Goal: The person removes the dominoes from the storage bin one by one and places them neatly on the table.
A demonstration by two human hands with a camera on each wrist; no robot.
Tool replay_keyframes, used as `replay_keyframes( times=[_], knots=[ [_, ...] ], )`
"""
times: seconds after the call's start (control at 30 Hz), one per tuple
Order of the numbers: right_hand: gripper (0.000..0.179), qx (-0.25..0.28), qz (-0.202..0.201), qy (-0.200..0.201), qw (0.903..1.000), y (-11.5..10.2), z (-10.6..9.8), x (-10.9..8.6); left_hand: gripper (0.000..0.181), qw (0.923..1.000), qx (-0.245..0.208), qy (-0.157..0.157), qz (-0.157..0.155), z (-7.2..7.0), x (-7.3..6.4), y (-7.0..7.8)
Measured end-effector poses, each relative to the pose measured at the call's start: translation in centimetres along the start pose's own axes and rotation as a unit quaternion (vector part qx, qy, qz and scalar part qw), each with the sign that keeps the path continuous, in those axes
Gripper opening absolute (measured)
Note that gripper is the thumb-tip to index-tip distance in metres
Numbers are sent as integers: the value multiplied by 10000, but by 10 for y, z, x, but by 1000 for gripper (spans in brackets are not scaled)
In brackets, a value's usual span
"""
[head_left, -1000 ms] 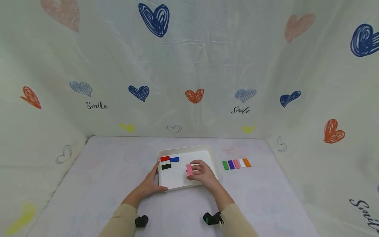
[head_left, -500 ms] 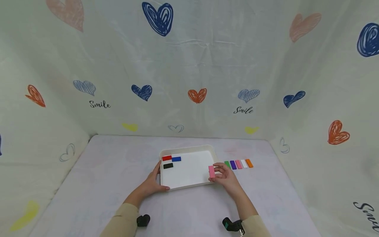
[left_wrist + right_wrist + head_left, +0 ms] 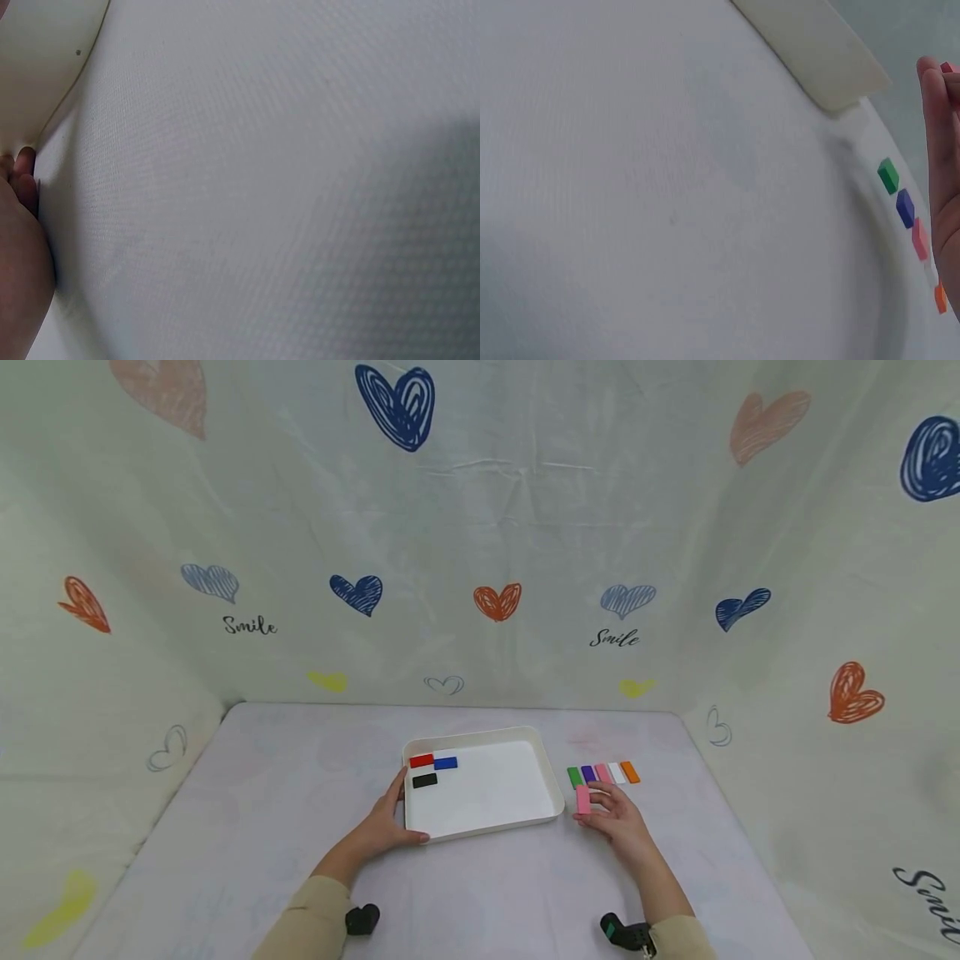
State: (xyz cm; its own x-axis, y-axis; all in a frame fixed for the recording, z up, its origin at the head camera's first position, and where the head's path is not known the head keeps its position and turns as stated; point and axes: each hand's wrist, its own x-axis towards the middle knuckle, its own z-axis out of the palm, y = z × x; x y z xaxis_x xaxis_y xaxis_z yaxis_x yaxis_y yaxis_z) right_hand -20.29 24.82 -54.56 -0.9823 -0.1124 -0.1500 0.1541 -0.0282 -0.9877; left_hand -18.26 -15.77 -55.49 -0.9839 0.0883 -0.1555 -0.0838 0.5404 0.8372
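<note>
My right hand [image 3: 618, 827] pinches a pink rectangular block [image 3: 583, 800] between thumb and fingertips, just right of the tray. In the right wrist view only part of that hand [image 3: 945, 165] shows at the right edge. My left hand [image 3: 381, 827] holds the left front corner of a shallow white tray [image 3: 487, 831], fingers along its left wall and thumb at the front wall. Inside the tray, at the left, lie a red block [image 3: 422, 761], a blue block [image 3: 446, 763] and a black block [image 3: 424, 781].
Beyond the right hand, a row of upright-pointing blocks lies on the table: green [image 3: 574, 777], purple [image 3: 588, 773], pink [image 3: 603, 772], white [image 3: 617, 772] and orange [image 3: 630, 772]. A curtain [image 3: 420, 527] printed with hearts surrounds the pale table [image 3: 285, 777].
My right hand has moved right with the pink block, from over the tray to beyond its right edge, near the row of blocks. My left hand has stayed at the tray's corner.
</note>
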Motion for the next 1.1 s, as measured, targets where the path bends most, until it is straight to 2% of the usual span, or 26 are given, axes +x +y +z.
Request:
replay_keyframes(
  times=[0.27,0.5,0.7,0.9,1.1],
  knots=[
    [56,-691,395,112,9968,4,-26,16,129,10000,-21,-66,48,1,3,-3],
    [56,-1300,478,-64,9903,8,-38,28,130,10000,-9,-36,10,1,3,-5],
    [54,-1833,386,-128,9822,15,-37,31,129,10000,-48,-28,43,2,2,-6],
    [51,-2158,209,-6,9762,20,-32,32,130,10000,-60,28,-27,2,2,-7],
    [51,-2376,321,164,9707,19,-30,33,131,9999,-99,7,-61,3,4,-9]
  ],
)
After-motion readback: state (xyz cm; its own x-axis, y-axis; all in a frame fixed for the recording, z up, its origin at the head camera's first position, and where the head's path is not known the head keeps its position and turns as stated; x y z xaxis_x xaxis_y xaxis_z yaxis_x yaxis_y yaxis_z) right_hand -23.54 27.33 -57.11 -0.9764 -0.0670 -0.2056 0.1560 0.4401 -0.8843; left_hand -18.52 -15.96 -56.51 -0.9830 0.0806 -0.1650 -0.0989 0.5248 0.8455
